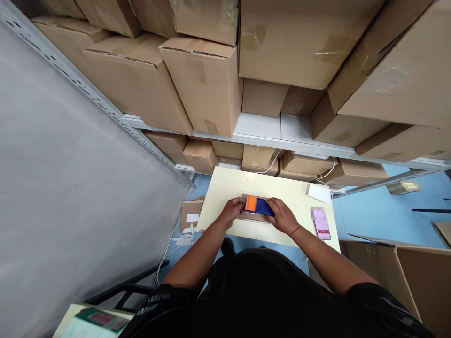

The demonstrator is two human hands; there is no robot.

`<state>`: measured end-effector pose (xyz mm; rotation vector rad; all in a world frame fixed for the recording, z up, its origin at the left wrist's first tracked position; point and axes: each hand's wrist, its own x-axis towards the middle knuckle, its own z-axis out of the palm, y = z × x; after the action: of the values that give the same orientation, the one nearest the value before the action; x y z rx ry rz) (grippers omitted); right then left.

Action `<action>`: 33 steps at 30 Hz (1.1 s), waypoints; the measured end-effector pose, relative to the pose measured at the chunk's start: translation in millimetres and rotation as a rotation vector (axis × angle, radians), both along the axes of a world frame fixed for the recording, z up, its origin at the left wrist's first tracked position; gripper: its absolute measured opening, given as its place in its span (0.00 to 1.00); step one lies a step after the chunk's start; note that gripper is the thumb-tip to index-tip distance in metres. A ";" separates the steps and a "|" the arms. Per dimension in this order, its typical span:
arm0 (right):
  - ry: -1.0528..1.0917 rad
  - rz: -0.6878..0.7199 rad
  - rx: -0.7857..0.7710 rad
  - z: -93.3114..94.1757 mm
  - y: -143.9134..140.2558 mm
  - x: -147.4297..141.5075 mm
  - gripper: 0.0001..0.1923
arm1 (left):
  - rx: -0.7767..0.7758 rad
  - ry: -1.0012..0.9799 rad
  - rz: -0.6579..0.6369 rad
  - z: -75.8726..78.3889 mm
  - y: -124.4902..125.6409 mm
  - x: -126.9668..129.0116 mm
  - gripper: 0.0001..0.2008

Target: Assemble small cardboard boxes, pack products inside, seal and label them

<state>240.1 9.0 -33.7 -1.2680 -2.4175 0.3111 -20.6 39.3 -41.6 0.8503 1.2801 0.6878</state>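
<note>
A small flat packet, dark blue with an orange end (260, 205), lies over a flat brown cardboard piece (254, 216) on the pale yellow table (229, 184). My left hand (232, 211) is at the orange end, its thumb and fingers closed at the edge. My right hand (282, 216) grips the blue end, with its fingers over the top. Part of the cardboard is hidden under the packet and my hands, so I cannot tell whether it is a box or a sheet.
At the table's right side lie a phone (320, 224) and a white box (318, 192) by a white cable. Shelves (260, 126) packed with cardboard boxes (207, 89) rise beyond. An open carton (377, 263) stands at right; a grey wall (88, 188) borders the left.
</note>
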 end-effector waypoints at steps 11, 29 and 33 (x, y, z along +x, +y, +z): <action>-0.128 0.040 -0.021 18.2 -1.3 -6.2 0.34 | 0.128 0.217 -0.064 -5.8 7.1 -16.0 0.07; -0.149 0.121 -0.091 35.6 3.7 32.7 0.33 | 0.169 0.275 -0.041 -18.2 6.9 -70.8 0.11; -0.169 0.157 -0.056 32.7 3.6 31.5 0.32 | 0.167 0.304 -0.067 -29.6 2.8 -70.3 0.11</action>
<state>271.6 12.6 -1.0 -1.1715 -2.6765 0.3294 -90.9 42.2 -71.2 1.1635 1.4712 0.6345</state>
